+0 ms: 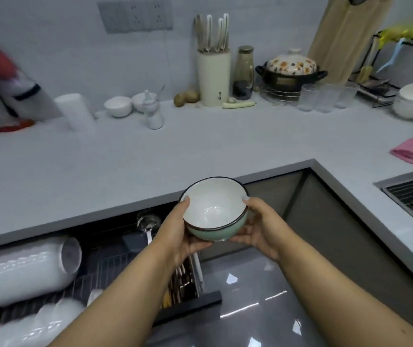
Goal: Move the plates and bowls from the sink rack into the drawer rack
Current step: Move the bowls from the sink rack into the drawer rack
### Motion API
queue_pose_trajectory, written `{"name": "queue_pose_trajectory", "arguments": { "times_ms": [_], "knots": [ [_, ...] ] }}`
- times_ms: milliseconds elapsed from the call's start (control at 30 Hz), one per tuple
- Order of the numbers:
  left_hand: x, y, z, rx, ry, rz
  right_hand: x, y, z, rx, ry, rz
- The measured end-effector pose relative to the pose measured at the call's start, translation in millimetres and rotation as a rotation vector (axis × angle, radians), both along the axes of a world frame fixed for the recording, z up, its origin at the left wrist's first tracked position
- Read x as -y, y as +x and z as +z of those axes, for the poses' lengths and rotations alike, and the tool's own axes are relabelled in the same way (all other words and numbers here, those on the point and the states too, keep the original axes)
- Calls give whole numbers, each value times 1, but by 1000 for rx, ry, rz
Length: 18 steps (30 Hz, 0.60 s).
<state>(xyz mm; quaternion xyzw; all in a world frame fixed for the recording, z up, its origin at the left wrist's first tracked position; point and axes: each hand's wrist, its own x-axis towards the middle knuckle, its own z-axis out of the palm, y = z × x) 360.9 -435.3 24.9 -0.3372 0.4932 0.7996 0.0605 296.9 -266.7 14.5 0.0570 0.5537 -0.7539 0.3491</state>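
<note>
drawer rack [115, 269]: lower left of frame, pulled out, white plates [20, 274] already stacked in it
left hand [183, 229]: cupped against the bowls' left side
right hand [258, 226]: same on the right, fingers underneath
bowls [215, 209]: two nested, mint outside, white inside, dark rims, mid-frame
step: looked like carrying over; next they'd need lowering into a free slot
bench [150, 151]: behind

Both bare forearms reach forward and converge, left hand [180, 229] and right hand [258, 229] cupped palm-inward facing each other, thumbs raised on top, fingers curled beneath, clasping a bowl [215, 209] between them.
</note>
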Motion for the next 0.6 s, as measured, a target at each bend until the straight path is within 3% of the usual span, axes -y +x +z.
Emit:
{"name": "queue_pose_trajectory", "arguments": {
  "times_ms": [267, 500, 600],
  "knots": [
    [115, 80, -24, 63, -135, 58, 122, 53, -25, 1, 125, 85],
    [209, 142, -70, 168, -473, 23, 189, 84, -45, -20, 277, 108],
    [240, 168, -97, 270, -723, -35, 205, 92, -54, -32, 364, 114]
  ]
}}
